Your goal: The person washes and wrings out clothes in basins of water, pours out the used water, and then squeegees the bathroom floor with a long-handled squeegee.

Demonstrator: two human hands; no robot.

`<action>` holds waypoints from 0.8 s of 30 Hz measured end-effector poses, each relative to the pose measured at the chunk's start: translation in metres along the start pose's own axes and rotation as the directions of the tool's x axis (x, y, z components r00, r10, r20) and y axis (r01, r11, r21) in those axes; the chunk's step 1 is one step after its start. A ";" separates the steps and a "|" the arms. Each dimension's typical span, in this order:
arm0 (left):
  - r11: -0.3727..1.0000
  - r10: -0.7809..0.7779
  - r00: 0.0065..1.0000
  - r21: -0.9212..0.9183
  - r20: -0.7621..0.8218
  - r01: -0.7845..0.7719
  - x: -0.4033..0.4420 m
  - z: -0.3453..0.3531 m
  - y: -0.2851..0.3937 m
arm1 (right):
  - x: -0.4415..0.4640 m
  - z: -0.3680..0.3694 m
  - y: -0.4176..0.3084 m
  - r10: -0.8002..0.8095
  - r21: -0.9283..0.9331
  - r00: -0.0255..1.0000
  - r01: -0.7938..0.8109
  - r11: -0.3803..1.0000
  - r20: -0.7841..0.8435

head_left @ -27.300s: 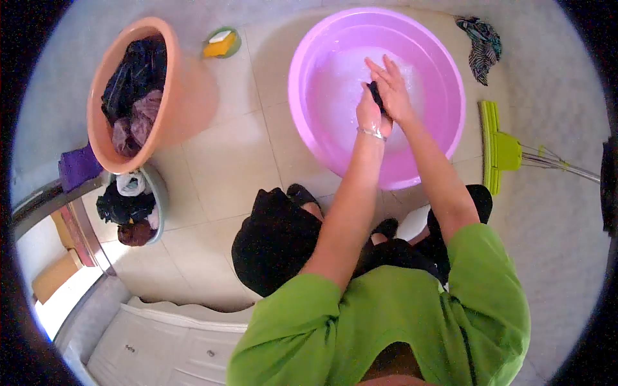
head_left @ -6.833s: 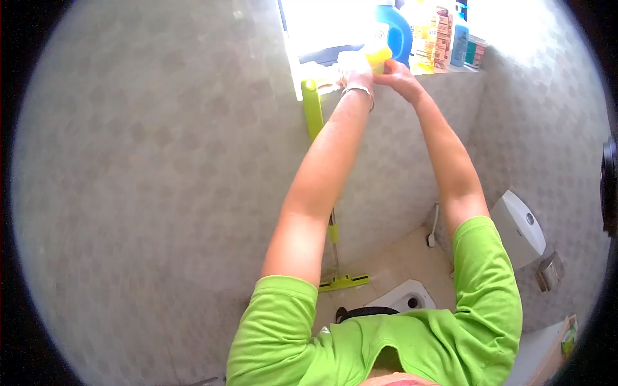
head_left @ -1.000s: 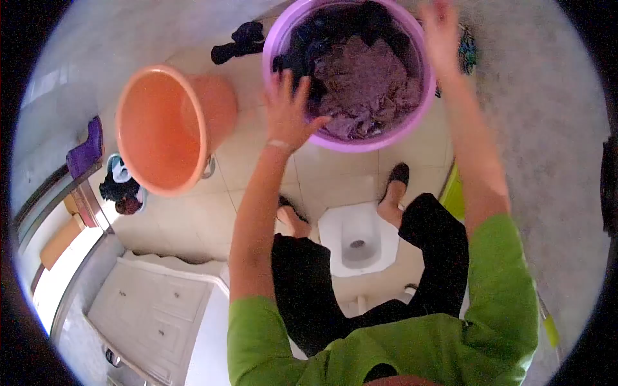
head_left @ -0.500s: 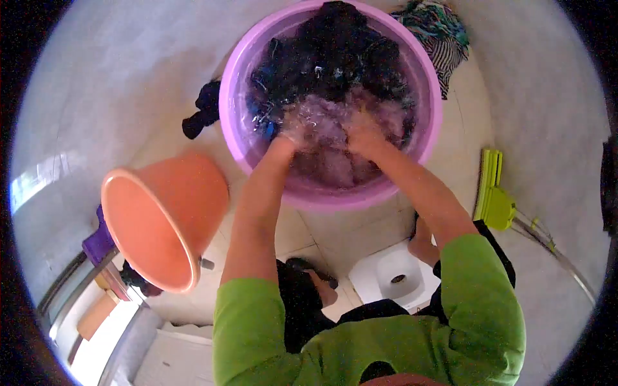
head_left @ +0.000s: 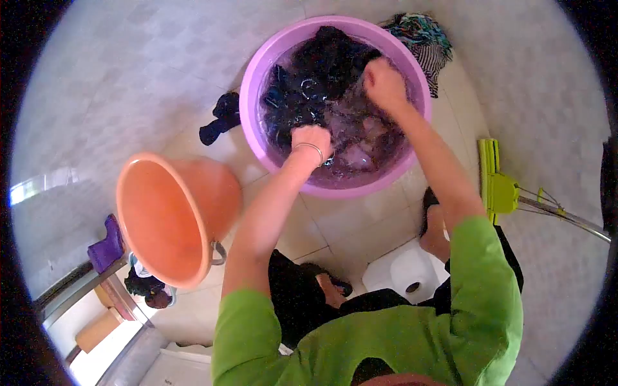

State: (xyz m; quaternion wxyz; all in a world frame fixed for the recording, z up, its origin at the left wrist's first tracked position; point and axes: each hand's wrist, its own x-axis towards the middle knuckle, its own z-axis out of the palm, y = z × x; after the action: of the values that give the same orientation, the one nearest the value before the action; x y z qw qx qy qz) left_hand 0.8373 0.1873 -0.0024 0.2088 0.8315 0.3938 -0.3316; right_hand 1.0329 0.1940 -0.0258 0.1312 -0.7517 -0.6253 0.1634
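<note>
While wet dark clothes (head_left: 322, 61) are lying in the water of the purple basin (head_left: 248, 116), your left hand (head_left: 312, 140) is resting half-curled at seven o'clock within it and your right hand (head_left: 384, 83) is making a fist at two; I cannot tell whether either is gripping cloth; outside, an orange bucket (head_left: 215, 190) is standing at eight o'clock

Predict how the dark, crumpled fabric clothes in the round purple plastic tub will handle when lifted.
The dark, crumpled fabric clothes will probably hang floppy, given their loose folds. They look soaked in the round purple plastic tub, so likely heavy for their size. The wet glints suggest they may be slippery.
</note>
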 end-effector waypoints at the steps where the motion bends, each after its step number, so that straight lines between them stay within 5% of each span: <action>1: 1.000 -0.003 0.966 -0.011 -0.259 0.001 -0.010 -0.004 0.005 | 0.011 0.004 0.011 -0.058 0.060 0.968 0.074 0.995 -0.243; 2: 0.997 0.074 0.816 0.059 -0.574 -0.049 -0.006 0.007 0.004 | 0.024 0.010 0.014 -0.065 0.063 0.964 0.084 0.994 -0.257; 3: 0.995 0.100 0.735 0.055 -0.670 -0.085 -0.004 0.007 0.008 | 0.036 0.015 0.015 -0.270 -0.122 0.889 0.241 0.963 -0.369; 4: 0.991 0.132 0.756 0.078 -0.641 -0.106 0.002 0.006 0.008 | 0.046 0.021 0.017 -0.469 -0.319 0.771 0.356 0.878 -0.431; 5: 0.987 0.163 0.780 0.097 -0.604 -0.131 0.008 0.009 0.007 | 0.047 0.025 0.013 -0.473 -0.316 0.766 0.362 0.877 -0.435; 7: 0.993 0.103 0.886 0.103 -0.453 -0.063 0.023 0.016 -0.007 | 0.034 0.034 0.007 -0.231 -0.466 0.972 0.223 0.856 0.040; 8: 0.996 0.066 0.913 0.088 -0.403 -0.033 0.031 0.020 -0.013 | 0.029 0.043 0.010 -0.204 -0.486 0.975 0.220 0.846 0.086; 13: 0.994 -0.023 0.912 0.084 -0.410 0.063 0.088 0.068 -0.041 | 0.005 0.071 0.030 -0.033 -0.406 0.999 0.028 0.914 -0.003; 16: 0.959 -0.171 0.828 -0.282 -0.535 0.016 0.108 0.067 -0.055 | 0.015 0.094 0.050 0.113 -0.397 0.994 -0.105 0.912 -0.005; 17: 0.960 -0.166 0.828 -0.280 -0.536 0.012 0.099 0.062 -0.056 | 0.013 0.098 0.052 0.159 -0.353 0.986 -0.132 0.926 0.048; 19: 0.938 0.214 0.812 0.347 -0.544 -0.015 0.081 0.039 -0.059 | 0.007 0.050 0.033 0.161 -0.453 0.973 -0.071 0.889 0.164; 21: 0.989 0.113 0.983 0.107 -0.145 -0.098 0.069 0.001 -0.056 | 0.010 -0.001 0.017 0.199 -0.153 0.977 -0.186 0.971 0.075; 23: 0.983 0.060 0.972 -0.154 -0.227 -0.097 0.051 -0.039 -0.056 | 0.022 -0.058 0.017 0.049 0.002 0.995 -0.049 0.999 0.086; 24: 0.941 0.078 0.912 -0.274 -0.402 -0.201 0.028 -0.062 -0.049 | 0.027 -0.078 0.011 0.000 0.006 1.000 0.000 1.000 -0.002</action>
State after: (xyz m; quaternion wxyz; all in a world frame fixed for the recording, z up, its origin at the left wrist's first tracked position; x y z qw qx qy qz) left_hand 0.8359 0.2691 0.0166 0.2783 0.8635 0.4129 -0.0802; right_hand 1.0790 0.2190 0.0383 0.1341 -0.7516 -0.6245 0.1644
